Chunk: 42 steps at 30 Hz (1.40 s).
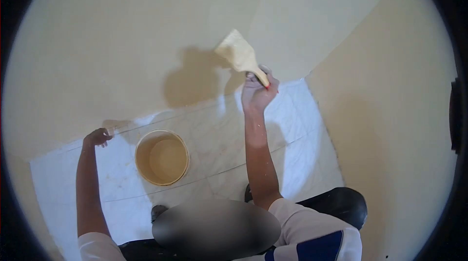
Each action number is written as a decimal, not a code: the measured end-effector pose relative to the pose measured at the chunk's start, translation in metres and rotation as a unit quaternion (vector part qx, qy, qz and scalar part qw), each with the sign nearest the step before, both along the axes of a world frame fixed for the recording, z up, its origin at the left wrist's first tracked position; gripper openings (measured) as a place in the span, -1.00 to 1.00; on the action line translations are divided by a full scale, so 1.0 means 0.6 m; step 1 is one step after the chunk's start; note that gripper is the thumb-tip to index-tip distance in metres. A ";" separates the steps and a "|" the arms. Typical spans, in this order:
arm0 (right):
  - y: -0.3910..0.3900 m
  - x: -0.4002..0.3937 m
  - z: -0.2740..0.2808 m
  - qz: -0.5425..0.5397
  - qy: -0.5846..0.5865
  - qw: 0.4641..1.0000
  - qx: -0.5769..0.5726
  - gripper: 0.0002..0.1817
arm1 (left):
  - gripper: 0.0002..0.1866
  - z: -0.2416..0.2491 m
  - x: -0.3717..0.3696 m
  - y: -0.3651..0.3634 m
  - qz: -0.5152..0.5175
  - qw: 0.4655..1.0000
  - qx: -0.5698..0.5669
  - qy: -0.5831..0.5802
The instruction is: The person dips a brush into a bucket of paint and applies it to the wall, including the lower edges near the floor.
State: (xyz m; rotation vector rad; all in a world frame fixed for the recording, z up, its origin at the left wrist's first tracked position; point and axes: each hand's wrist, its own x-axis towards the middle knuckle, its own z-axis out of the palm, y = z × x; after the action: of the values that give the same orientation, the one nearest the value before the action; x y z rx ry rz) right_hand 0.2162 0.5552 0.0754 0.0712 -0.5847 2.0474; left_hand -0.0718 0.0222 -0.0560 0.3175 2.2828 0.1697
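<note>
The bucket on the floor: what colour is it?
The bucket is a pale yellowish cream, seen best in the head view.

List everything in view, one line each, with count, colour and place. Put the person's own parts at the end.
Brush: one, cream, red at the handle's end, in the right hand
Bucket: one, cream, on the floor between the arms
Bucket contents: one mass, cream, inside, below the rim
Walls: at least two, cream, ahead and on the right
Floor tiles: several, whitish, below
Object at edge: one, dark, far right, too unclear to name
Footwear: two pieces partly visible, dark, bottom centre
Trousers: one pair, black, bottom
Top: one, white with navy, bottom
Arms: two, bare below the sleeves, left and right
Hands: two, right gripping the brush, left near the wall's base
</note>
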 end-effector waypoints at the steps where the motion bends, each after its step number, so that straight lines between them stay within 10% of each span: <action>1: 0.009 0.011 -0.033 -0.033 0.008 0.999 -0.034 -0.60 | -0.56 0.009 -0.004 0.000 -0.007 1.000 -0.022 -0.007; 12: 0.033 0.078 -0.325 -0.182 -0.246 0.947 -0.098 -0.64 | -0.53 0.040 0.020 -0.095 0.031 0.987 -0.154 -0.036; 42: 0.031 0.017 -0.285 -0.198 -0.268 0.941 -0.050 -0.73 | -0.56 0.036 0.006 -0.047 -0.002 0.997 -0.083 -0.005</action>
State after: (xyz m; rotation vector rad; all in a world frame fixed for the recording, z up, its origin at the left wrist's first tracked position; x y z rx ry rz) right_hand 0.2261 0.5735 -0.0955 -0.6360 -0.7539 1.6860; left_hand -0.0682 -0.0060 -0.0342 0.2345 2.2687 -0.0217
